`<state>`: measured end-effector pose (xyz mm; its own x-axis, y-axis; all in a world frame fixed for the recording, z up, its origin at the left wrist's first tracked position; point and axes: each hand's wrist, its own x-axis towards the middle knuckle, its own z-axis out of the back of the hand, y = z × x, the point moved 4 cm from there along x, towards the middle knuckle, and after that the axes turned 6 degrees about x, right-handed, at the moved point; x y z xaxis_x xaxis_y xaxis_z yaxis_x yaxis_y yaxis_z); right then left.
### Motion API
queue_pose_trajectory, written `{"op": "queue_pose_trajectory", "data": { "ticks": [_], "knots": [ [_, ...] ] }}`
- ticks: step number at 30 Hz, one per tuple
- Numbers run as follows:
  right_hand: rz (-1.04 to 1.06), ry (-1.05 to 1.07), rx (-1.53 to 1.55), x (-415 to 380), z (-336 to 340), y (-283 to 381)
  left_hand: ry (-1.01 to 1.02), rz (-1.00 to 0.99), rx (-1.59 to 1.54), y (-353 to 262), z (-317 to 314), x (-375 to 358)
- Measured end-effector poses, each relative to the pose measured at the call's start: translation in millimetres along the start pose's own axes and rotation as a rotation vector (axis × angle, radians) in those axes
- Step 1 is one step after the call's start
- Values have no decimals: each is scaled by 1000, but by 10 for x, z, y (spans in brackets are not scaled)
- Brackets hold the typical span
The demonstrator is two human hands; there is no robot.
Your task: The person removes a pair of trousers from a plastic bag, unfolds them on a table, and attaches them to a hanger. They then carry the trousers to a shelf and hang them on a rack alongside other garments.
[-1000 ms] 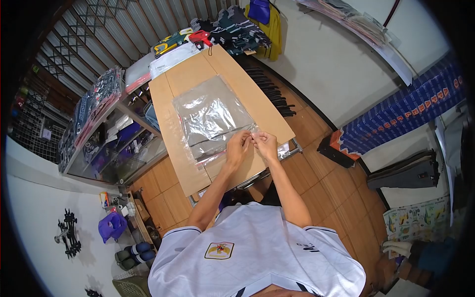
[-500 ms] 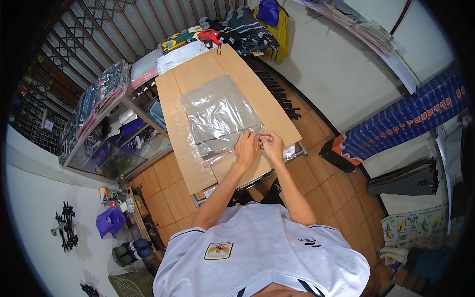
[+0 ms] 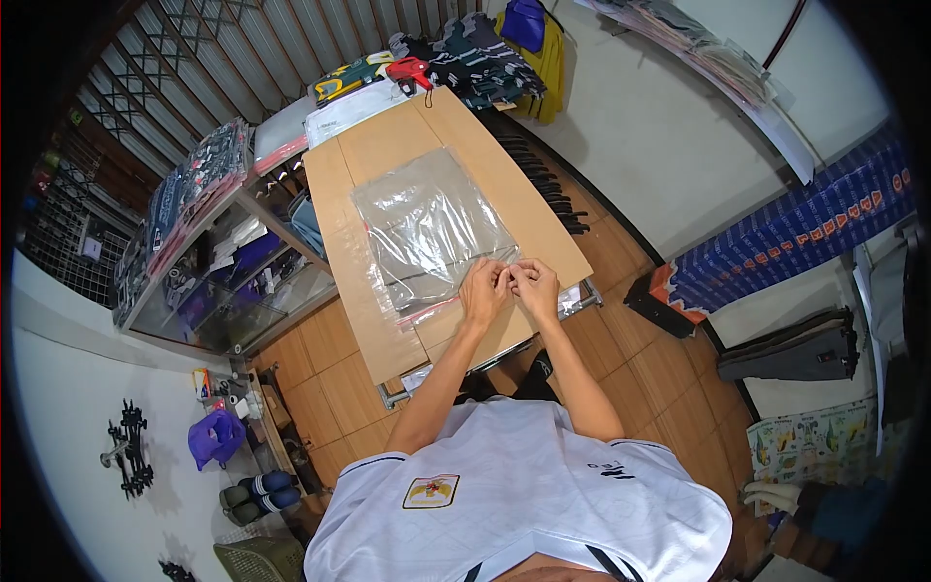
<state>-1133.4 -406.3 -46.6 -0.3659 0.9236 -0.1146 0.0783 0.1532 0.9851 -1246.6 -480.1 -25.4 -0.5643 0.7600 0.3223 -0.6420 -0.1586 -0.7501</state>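
A clear plastic bag (image 3: 427, 218) lies flat on the brown table (image 3: 357, 330), with a folded grey-brown cloth item showing through it. A reddish strip runs along its near edge. At the bag's near right corner, my left hand (image 3: 484, 289) has its fingers curled in a pinch on the bag's edge. Right beside it, nearly touching, my right hand (image 3: 534, 288) pinches the same corner. The fingertips hide the exact bit of plastic between them.
A red tape dispenser (image 3: 408, 72) lies at the table's far end near folded patterned clothes (image 3: 475, 63). A glass display case (image 3: 242, 262) stands left. Blue printed boxes (image 3: 786, 228) line the right wall. Dark hangers (image 3: 545, 184) hang along the table's right side.
My hands have shifted slightly along the bag's corner, and the left fingers have curled in more toward the right ones. The bag stays in place.
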Motion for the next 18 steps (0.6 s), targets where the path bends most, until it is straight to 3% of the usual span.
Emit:
{"op": "queue_pose_trajectory", "data": {
  "ticks": [18],
  "knots": [
    [65,38,-153,22,3,-40,153,82,-125,140,50,85]
  ]
}}
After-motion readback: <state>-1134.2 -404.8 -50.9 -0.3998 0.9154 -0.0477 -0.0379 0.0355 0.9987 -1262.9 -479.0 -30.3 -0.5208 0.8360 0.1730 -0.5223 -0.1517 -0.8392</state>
